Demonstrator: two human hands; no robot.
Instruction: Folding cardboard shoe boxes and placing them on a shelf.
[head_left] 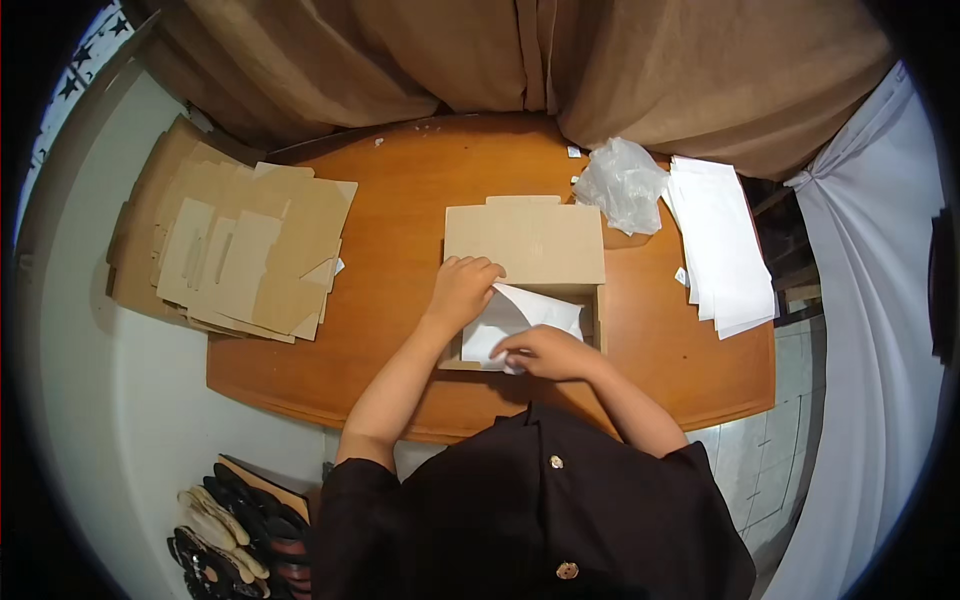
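Note:
An open cardboard box (598,322) sits at the table's near middle, its lid (525,240) folded back toward the far side. Inside it lies a sheet of white paper (485,325), with one edge curving up. My left hand (464,292) is at the box's left side, its fingers bent and closed on the paper's far left corner. Over the front part of the box, my right hand (550,354) has its fingers curled on the paper near the front wall. Its thumb is partly hidden, and the fingertips are slightly blurred.
Flattened cardboard pieces (240,255) are stacked on the table's left. A crumpled clear plastic bag (622,185) and a pile of white paper sheets (722,250) lie at the far right. Brown curtains (430,50) hang behind the table. Shoes (235,530) stand at lower left.

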